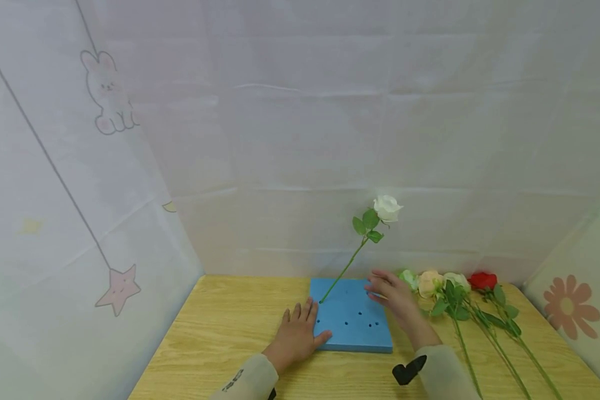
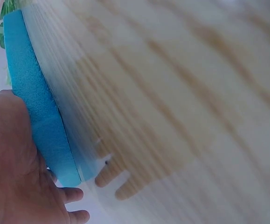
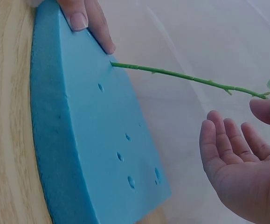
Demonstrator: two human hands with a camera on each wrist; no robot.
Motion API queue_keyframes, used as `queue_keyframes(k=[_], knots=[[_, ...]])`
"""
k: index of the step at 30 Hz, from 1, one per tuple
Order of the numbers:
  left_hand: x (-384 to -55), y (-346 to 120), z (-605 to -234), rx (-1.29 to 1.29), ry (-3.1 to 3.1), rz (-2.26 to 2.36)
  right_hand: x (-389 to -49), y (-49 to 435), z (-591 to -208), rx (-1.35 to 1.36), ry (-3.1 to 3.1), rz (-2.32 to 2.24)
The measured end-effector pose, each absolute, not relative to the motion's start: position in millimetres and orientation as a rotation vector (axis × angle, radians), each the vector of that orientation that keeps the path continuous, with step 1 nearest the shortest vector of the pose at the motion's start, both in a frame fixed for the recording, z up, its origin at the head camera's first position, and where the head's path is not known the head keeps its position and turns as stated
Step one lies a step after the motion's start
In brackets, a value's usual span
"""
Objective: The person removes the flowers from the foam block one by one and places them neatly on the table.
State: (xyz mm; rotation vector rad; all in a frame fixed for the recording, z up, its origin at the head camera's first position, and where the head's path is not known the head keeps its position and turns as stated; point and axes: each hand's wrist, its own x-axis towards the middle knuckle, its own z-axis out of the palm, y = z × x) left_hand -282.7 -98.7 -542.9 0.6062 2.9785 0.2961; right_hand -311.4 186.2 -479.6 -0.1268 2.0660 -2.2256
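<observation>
A blue foam board (image 1: 352,336) with several small holes lies flat on the table. One white rose (image 1: 387,209) stands in a hole near its left edge, its green stem (image 3: 186,77) leaning to the right. My left hand (image 1: 297,335) rests spread on the board's left edge, thumb along the near side. The left wrist view shows that hand against the board's blue side (image 2: 39,93). Over the board's right part, apart from the stem, my right hand (image 1: 394,298) is raised with loosely bent fingers. In the right wrist view its palm (image 3: 246,182) holds nothing.
Several more roses lie at the table's right, including a red one (image 1: 482,280) and a peach one (image 1: 430,283), stems pointing toward the near edge. A pale curtain (image 1: 300,139) hangs behind the wooden table (image 1: 220,333).
</observation>
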Motion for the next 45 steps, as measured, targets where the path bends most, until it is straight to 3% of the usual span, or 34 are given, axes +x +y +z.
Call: queue_keyframes(k=[45], knots=[[-282,-98,-542,0.616,3.009,0.240,-354,127,-492,-0.010,1.758,-2.504]])
